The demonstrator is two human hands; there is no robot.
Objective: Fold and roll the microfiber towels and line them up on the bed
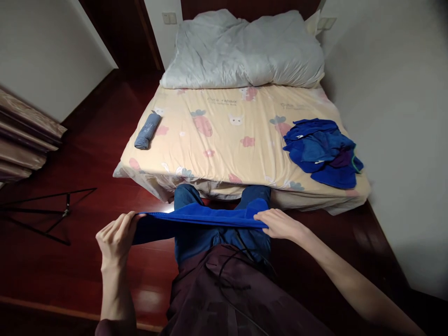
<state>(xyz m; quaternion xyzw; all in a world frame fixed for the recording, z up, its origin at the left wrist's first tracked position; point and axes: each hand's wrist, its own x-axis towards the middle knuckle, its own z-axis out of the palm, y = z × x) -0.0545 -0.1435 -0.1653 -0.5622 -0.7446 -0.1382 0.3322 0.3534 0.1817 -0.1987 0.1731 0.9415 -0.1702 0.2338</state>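
Note:
A bright blue towel (206, 215) is stretched sideways between my two hands, just above my thighs. My left hand (117, 235) is closed on its left end, where a darker part of the cloth hangs down. At the opposite end, my right hand (280, 224) pinches the towel's edge, its thumb partly hidden. On the bed's right side lies a loose heap of blue cloths (322, 147), with a dark purple piece and a green edging among them. A grey-blue rolled towel (148, 130) rests near the left edge of the bed.
The bed (227, 154) in front of my knees has a pale yellow printed sheet. A light grey quilt (248, 49) lies folded at its head. Black tripod legs (52, 214) stand on the dark red floor to the left, near a curtain (26, 135). A wall borders the right.

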